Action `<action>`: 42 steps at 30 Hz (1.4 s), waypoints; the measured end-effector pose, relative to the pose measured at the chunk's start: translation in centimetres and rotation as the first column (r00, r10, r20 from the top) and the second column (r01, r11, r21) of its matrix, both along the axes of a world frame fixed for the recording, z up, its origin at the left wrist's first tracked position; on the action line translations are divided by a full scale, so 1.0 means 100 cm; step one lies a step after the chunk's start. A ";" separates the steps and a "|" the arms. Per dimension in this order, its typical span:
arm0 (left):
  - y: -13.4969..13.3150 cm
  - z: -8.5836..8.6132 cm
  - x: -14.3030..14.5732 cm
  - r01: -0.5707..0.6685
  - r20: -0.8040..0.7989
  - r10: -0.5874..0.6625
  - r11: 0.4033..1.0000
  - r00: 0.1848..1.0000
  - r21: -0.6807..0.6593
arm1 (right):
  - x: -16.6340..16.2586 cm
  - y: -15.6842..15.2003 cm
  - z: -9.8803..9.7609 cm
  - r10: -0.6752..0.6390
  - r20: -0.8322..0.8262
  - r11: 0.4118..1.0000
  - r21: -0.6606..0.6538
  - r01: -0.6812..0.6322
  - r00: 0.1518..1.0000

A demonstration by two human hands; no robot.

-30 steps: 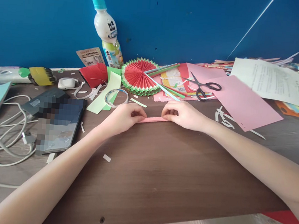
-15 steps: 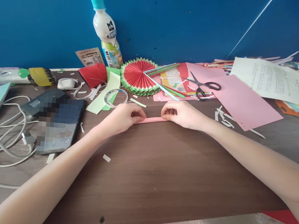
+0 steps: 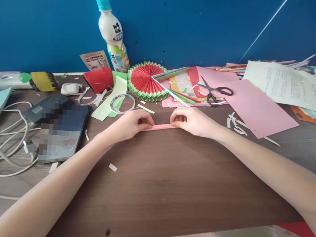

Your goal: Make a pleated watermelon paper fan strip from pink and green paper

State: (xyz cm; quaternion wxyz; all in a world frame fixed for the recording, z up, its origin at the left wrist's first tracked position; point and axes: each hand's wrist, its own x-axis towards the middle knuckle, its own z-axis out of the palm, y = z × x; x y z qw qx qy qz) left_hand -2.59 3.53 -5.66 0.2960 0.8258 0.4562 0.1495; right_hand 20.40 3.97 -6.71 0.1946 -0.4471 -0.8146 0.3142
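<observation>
A narrow folded pink paper strip point(image 3: 161, 127) lies on the brown table point(image 3: 169, 182). My left hand point(image 3: 129, 125) pinches its left end with curled fingers. My right hand point(image 3: 192, 121) presses and pinches its right end, fingers closed on it. Both hands rest on the tabletop, close together. Behind them stands a round red and green pleated paper fan point(image 3: 147, 80).
Black scissors point(image 3: 215, 91) lie on a pink sheet point(image 3: 255, 108) at the back right, beside printed white paper point(image 3: 288, 85). A drink bottle point(image 3: 112, 33) leans on the blue wall. A tape ring point(image 3: 122, 103), dark devices point(image 3: 60, 128) and white cables point(image 3: 6, 145) fill the left.
Almost nothing differs: both hands stay on the ends of the pink strip, with the left fingers shifting very slightly.
</observation>
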 end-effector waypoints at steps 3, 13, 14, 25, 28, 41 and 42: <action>0.000 0.000 0.000 0.007 -0.005 -0.007 1.000 1.000 0.001 | 0.000 0.001 -0.001 0.002 -0.001 1.000 0.002 -0.002 1.000; -0.001 -0.003 0.000 0.025 -0.086 -0.019 0.998 0.996 0.063 | -0.001 0.000 -0.002 -0.014 0.020 0.999 0.051 0.013 1.000; -0.001 -0.003 0.000 0.015 -0.108 -0.007 0.997 0.994 0.072 | -0.001 0.000 -0.002 -0.022 0.033 0.999 0.050 0.021 0.999; -0.001 -0.003 0.001 0.001 -0.178 0.012 0.997 0.984 0.071 | 0.009 0.010 0.002 0.006 -0.012 0.995 -0.096 -0.007 1.000; -0.001 -0.003 0.001 0.001 -0.174 0.011 0.998 0.985 0.067 | 0.013 0.012 0.006 0.048 0.005 0.991 -0.122 -0.047 0.999; -0.001 -0.003 0.001 0.004 -0.168 0.009 0.997 0.986 0.077 | 0.018 0.015 -0.006 0.030 0.096 0.998 0.054 -0.035 0.995; -0.001 -0.003 0.000 0.002 -0.167 0.012 0.997 0.986 0.080 | 0.019 0.015 -0.007 0.024 0.103 0.998 0.061 -0.030 0.994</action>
